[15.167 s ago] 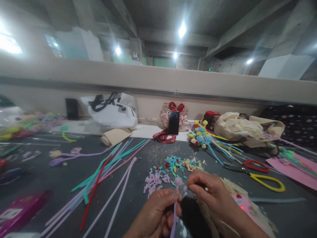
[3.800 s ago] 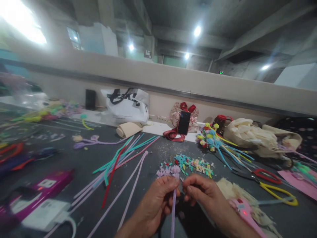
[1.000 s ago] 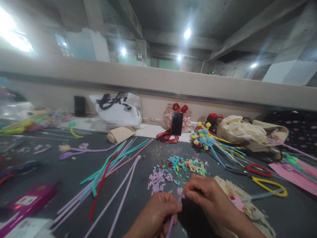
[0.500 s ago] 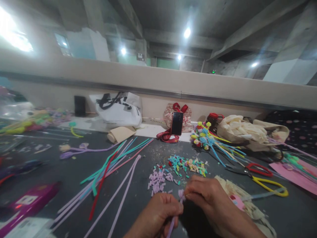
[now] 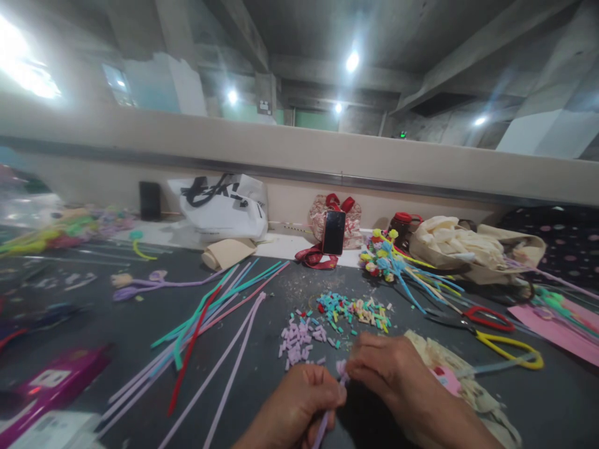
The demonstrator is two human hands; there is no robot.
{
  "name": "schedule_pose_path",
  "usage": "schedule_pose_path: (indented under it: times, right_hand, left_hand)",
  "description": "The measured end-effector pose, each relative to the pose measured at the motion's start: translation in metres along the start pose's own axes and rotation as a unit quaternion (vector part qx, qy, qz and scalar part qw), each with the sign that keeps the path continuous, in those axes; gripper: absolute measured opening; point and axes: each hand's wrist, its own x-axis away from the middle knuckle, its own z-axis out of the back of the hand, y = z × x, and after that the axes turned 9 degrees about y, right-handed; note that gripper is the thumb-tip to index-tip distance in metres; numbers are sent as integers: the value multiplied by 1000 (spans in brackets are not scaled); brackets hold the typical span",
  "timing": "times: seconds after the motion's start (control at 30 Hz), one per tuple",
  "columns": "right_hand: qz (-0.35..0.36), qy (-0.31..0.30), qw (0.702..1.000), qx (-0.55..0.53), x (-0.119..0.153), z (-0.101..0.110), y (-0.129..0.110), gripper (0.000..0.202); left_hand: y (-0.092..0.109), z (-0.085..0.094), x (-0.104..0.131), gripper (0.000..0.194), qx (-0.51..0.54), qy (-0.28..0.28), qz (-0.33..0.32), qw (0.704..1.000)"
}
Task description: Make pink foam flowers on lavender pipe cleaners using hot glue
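Observation:
My left hand [image 5: 306, 396] is closed, thumb and forefinger pinching a lilac pipe cleaner [image 5: 321, 431] whose tail runs down toward the near edge. At its top sits a small bunched lilac flower head [image 5: 341, 366]. Fingertips of my right hand [image 5: 390, 365] are pinched together at the right side of that head; they hide part of it. Just beyond my hands lie a pile of short cut lilac pieces [image 5: 299, 343] and a pile of blue, yellow and cream pieces [image 5: 353, 310].
Long pipe cleaners [image 5: 191, 340] are spread on the left, near a purple device [image 5: 56, 390]. On the right are yellow-and-red-handled scissors [image 5: 510, 352], a crumpled cream cloth [image 5: 477, 393] and a flower bunch [image 5: 386, 259]. A phone [image 5: 334, 232] leans upright at the back.
Almost nothing differs. Both hands stay in place around the lilac flower head, with only slight finger movement; the camera view has shifted a little.

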Motion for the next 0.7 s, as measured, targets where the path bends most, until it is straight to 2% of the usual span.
schedule_pose_path:
  times: [0.33,0.47,0.6,0.7]
  right_hand:
    - [-3,-6,1000,-15,2,3,-1,25]
    - [6,3,1000,8,2,1,1,23]
    - [38,24,998,43,2,-1,2,31]
    - [27,40,999,15,2,0,2,29]
  left_hand:
    - [9,-1,9,17,-31,19,-12,999]
    - [11,-2,12,18,-31,17,-9,999]
    - [10,-2,9,18,-29,1,-7,1000]
    - [8,0,6,20,2,-1,-7,1000]
